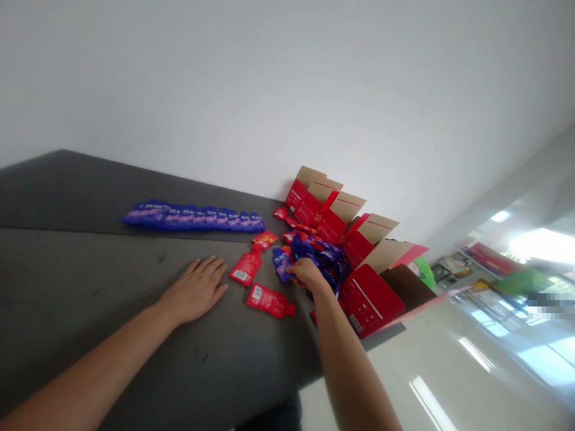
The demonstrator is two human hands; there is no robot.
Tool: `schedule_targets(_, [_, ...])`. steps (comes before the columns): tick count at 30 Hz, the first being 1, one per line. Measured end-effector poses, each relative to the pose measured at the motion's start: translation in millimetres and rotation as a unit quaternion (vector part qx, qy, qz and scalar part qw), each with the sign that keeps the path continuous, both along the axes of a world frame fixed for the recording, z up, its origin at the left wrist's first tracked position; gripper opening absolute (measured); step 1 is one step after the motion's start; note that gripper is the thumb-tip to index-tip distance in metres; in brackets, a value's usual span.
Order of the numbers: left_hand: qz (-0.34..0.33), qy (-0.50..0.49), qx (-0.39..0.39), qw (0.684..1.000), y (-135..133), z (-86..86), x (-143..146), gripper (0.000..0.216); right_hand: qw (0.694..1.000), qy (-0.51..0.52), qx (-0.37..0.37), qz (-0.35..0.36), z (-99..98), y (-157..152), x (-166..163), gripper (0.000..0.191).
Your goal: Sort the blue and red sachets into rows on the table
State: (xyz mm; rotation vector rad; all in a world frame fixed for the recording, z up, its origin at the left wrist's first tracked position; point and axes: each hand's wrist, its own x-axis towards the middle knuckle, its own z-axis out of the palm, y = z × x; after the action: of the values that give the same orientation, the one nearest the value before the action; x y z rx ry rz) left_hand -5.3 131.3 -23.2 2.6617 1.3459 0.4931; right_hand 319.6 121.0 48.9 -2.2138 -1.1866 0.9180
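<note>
My left hand (196, 291) lies flat on the dark table, fingers spread, with nothing in it. Just right of it are two red pouches, one (247, 269) by the fingertips and another (270, 301) nearer to me. My right hand (306, 274) pinches the edge of a blue-purple pouch (281, 263) at the left side of a heap. Blue pouches (324, 254) and red ones lie mixed in that heap. An orange-red pouch (265, 240) rests beyond the first red pouch. Farther left, several blue-purple pouches (194, 218) lie in an overlapping row.
Several open red cardboard boxes (372, 301) with brown insides stand in a slanting row along the table's right side. A white wall (224, 90) rises behind the dark table (81, 287). Past the table's right edge is a shiny pale floor (449, 365), with blurred goods beyond.
</note>
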Motion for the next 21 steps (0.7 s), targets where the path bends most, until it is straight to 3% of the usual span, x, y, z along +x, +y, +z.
schedule_targets(5, [0.003,-0.013,-0.009,1.0,-1,0.8,1,0.063,0.998,0.028,-0.048,0.011,9.2,-18,10,0.022])
schedule_targets(8, [0.002,-0.016,-0.015,1.0,-2,2.9,2,0.063,0.997,0.036,-0.059,0.022,9.7,-21,10,0.016])
schedule_targets(11, [0.003,-0.014,-0.02,1.0,-4,6.7,2,0.062,0.995,0.094,-0.017,0.003,9.5,-21,6,0.013])
schedule_targets(14, [0.005,-0.009,-0.024,1.0,-7,11.3,1,0.062,0.984,0.161,0.074,-0.001,15.3,-16,-5,0.019])
schedule_targets(18, [0.007,-0.007,-0.028,1.0,-8,14.2,1,0.061,0.955,0.205,0.211,0.046,30.3,17,-55,0.031])
schedule_targets(21, [0.007,-0.009,-0.026,1.0,-8,13.9,1,0.061,0.957,0.165,0.219,0.095,37.5,59,-122,0.031])
